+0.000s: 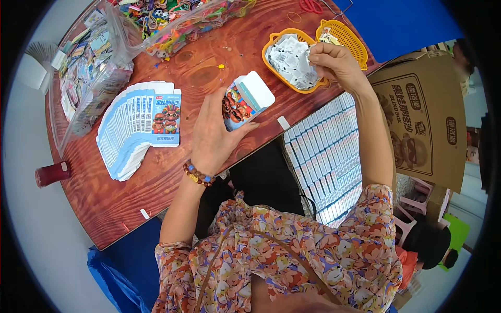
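Note:
My left hand (211, 133) grips a small printed paper box (239, 110) between thumb and fingers, tilted above the wooden table. Its white top flap (259, 88) stands open toward the right. Over a yellow plastic basket (266, 51), my right hand (338, 63) has thumb and fingers pinched together; what is between them, if anything, is too small to make out. Small white and clear packets (291, 58) fill that basket. Just behind it sits a second yellow basket (356, 46) with a few small pieces inside. Left of my left hand, flattened blue-and-white cartons (125, 122) lie fanned out.
Clear bags of printed cards (94, 73) and colourful trinkets (172, 39) occupy the table's far left. Below the table's near edge, rows of small boxes (329, 151) are packed tightly. A large cardboard carton (430, 115) stands at right. A dark red cup (51, 174) lies at left.

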Demonstrator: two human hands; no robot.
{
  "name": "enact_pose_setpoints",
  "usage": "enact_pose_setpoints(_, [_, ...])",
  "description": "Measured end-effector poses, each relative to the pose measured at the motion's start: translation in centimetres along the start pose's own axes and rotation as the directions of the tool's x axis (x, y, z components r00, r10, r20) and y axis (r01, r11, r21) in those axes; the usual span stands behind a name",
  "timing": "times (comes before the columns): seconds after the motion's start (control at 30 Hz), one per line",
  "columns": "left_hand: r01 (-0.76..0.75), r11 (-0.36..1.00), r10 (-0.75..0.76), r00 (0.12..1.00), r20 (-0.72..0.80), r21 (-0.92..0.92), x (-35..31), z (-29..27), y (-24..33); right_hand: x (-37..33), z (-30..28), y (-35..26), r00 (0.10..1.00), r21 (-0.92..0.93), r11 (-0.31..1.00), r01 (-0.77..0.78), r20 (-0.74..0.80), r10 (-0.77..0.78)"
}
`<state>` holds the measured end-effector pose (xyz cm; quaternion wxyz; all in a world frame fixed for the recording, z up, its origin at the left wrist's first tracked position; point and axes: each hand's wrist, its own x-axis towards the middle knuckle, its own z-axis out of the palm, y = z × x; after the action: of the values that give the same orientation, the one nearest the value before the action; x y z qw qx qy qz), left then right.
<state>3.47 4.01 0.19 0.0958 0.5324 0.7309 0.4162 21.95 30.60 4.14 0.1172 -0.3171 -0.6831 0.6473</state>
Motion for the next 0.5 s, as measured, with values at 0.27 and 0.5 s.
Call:
enact_pose_setpoints(0.27, [-0.027, 0.994, 0.028, 1.0, -0.006, 0.105, 1.0, 1.5, 0.6, -1.3, 3.2, -0.9, 0.991, 0.343, 0.937, 0.063, 0.088, -0.099])
enact_pose_setpoints(0.5, [-0.037, 0.994, 0.036, 0.999, 0.007, 0.106, 1.4, 1.8, 1.3, -2.6, 7.4, -2.8, 0.897, -0.623, 0.65, 0.436, 0.236, -0.375])
